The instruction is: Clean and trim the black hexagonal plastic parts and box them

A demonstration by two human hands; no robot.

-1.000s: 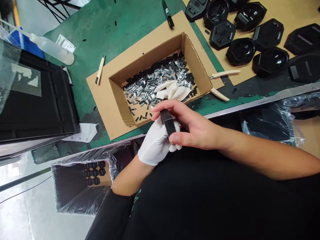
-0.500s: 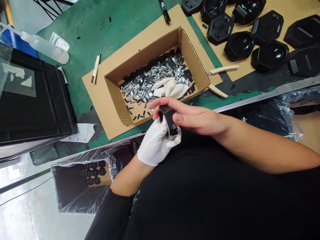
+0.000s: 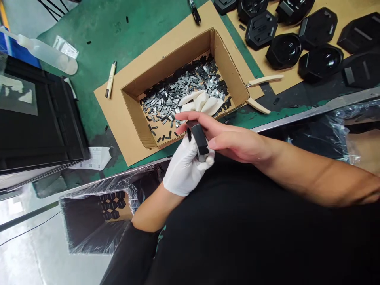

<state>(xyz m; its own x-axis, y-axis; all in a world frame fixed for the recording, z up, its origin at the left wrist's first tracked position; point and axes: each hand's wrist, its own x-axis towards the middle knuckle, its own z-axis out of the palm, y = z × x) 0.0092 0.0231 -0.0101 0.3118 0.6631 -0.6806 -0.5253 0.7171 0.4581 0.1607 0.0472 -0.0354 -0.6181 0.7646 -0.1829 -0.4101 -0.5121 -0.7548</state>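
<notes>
Before my chest, my left hand (image 3: 184,168), in a white glove, is closed around a black faceted plastic housing (image 3: 199,139). My right hand (image 3: 233,138) is bare and grips the same housing from the right, thumb on its near edge and fingers over the far side. The housing is tilted, with a flat side facet towards me; its inside is mostly hidden. Just beyond the hands stands an open cardboard box (image 3: 135,122) with many small grey and black strips (image 3: 178,89) and a crumpled white glove (image 3: 202,103) in it.
Pliers with cream handles (image 3: 265,80) touch the box's right corner. Black housings (image 3: 285,51) lie on cardboard at the upper right. A cutter-like pen (image 3: 111,80), a black marker (image 3: 194,12), a squeeze bottle (image 3: 49,54) and a black crate (image 3: 32,118) are around. Below left stands a plastic-lined bin (image 3: 83,221).
The housing has turned in my hands, so a wider side facet faces me and less of its opening shows. My right thumb has shifted slightly down and right along it.
</notes>
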